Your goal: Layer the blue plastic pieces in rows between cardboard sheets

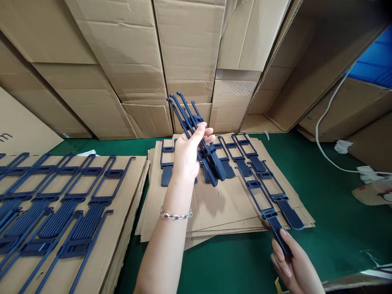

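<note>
My left hand [192,149], with a chain bracelet at the wrist, is wrapped round several stacked dark blue plastic frames [216,161], held above the middle cardboard sheets [199,212]. Their hooked prongs point up and left, their ribbed ends down and right. At the lower right my right hand [290,259] pinches the ribbed end of one blue frame [269,213], whose open end rests on the cardboard. Just right of it lies another blue frame [283,199]. More blue frames [241,153] lie in a row along the far part of the sheets, partly behind my left hand.
On the left, a cardboard stack [122,212] bears rows of blue frames [82,224]. Cardboard boxes [190,45] stand along the back of the green table [232,261]. A white cable [321,118] and crumpled white paper [343,146] are at the right.
</note>
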### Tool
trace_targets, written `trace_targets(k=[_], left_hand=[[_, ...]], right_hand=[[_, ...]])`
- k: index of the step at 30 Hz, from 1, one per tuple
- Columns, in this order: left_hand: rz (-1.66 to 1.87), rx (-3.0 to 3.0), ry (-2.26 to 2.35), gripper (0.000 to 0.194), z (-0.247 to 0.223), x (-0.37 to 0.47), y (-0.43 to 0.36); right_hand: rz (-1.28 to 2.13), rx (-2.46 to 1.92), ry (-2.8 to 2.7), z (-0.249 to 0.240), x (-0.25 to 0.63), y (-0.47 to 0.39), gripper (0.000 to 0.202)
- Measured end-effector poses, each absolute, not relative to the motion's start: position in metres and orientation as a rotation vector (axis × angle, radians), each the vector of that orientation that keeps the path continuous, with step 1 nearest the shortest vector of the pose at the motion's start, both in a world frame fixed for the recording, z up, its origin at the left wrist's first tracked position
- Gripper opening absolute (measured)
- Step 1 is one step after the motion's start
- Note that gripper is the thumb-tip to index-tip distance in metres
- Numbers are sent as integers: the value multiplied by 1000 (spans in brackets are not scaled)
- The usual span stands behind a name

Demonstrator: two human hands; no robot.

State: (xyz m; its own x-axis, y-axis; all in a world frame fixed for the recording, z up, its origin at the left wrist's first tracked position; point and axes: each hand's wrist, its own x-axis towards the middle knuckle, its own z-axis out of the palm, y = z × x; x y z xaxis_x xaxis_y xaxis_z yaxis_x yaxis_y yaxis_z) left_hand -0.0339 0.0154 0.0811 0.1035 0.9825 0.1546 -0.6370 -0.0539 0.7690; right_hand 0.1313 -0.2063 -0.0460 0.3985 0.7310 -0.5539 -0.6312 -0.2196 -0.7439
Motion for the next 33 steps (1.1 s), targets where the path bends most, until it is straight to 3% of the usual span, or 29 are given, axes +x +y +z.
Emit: trace_targets(k=[13, 33], left_hand=[[1399, 850, 485, 21, 75, -24, 13], [1374, 865, 538, 21, 80, -31, 11]], right_hand=[[1336, -1261, -61, -41, 135, -206, 48], [1236, -1341, -33, -39, 129, -204, 41]])
